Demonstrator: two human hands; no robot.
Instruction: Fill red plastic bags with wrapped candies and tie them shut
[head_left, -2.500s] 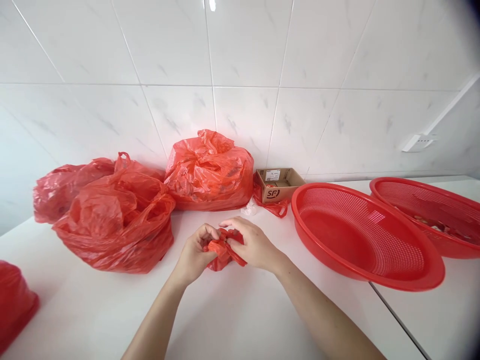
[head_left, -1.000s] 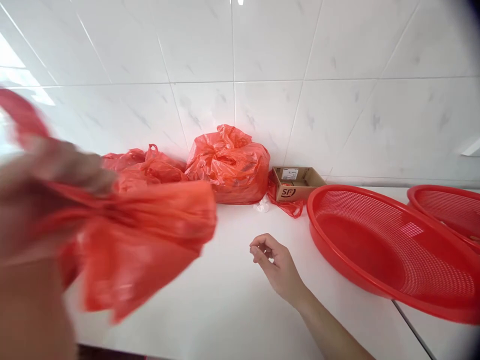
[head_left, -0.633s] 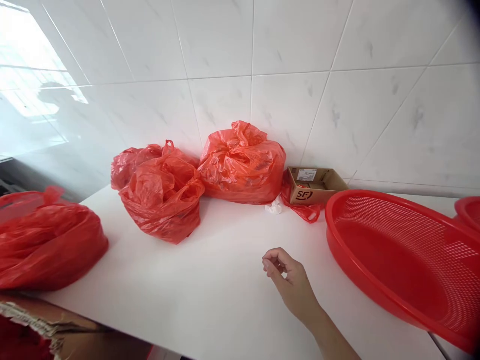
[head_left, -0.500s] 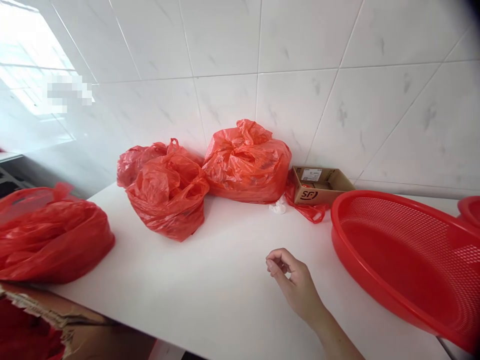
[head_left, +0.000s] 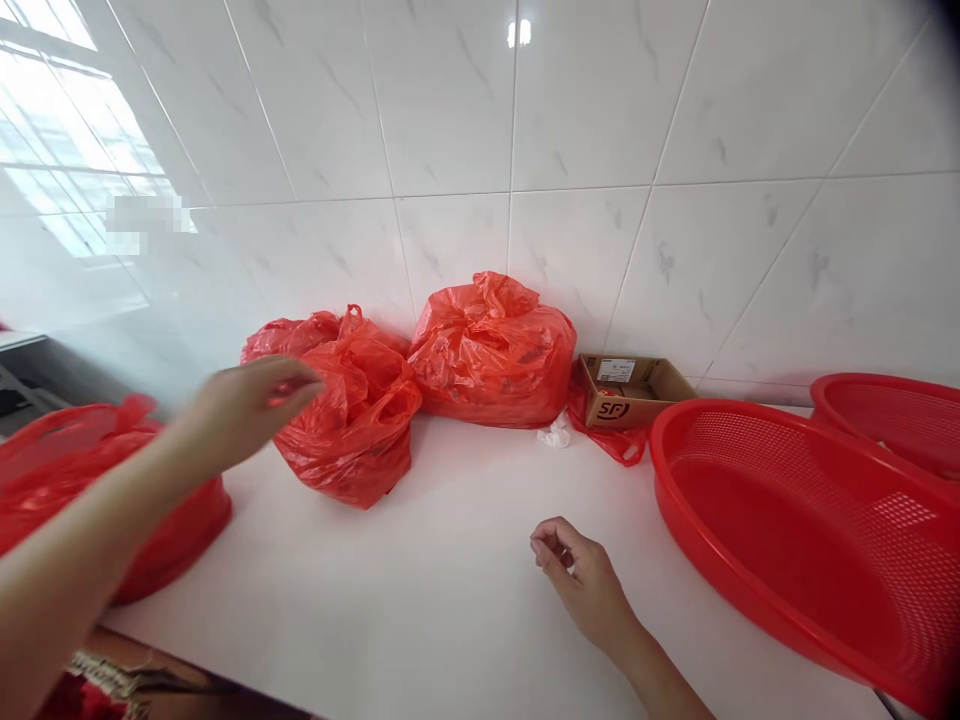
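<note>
My left hand [head_left: 251, 405] reaches in from the left, slightly blurred, in front of the red plastic bag [head_left: 345, 440] in the middle left. Its fingers stretch forward with the thumb apart below them, and nothing shows between them. Lower right of centre, my right hand [head_left: 581, 575] is over the white table [head_left: 420, 590]. Its fingers curl round to the thumb in a loose ring, the tips together; whether something small is pinched there is hidden. Another red bag [head_left: 199, 530] is partly behind my left forearm.
A full, knotted red bag [head_left: 491, 365] leans near the tiled wall. Beside it are crumpled white tissue [head_left: 556, 432] and a small cardboard box [head_left: 634, 405]. Red perforated baskets [head_left: 739, 560] stand on the right. A torn carton [head_left: 150, 665] is at the table's lower-left edge.
My left hand has come into view from the left, extending across toward the bags. The right hand keeps its curled pose. The view has tilted up slightly.
</note>
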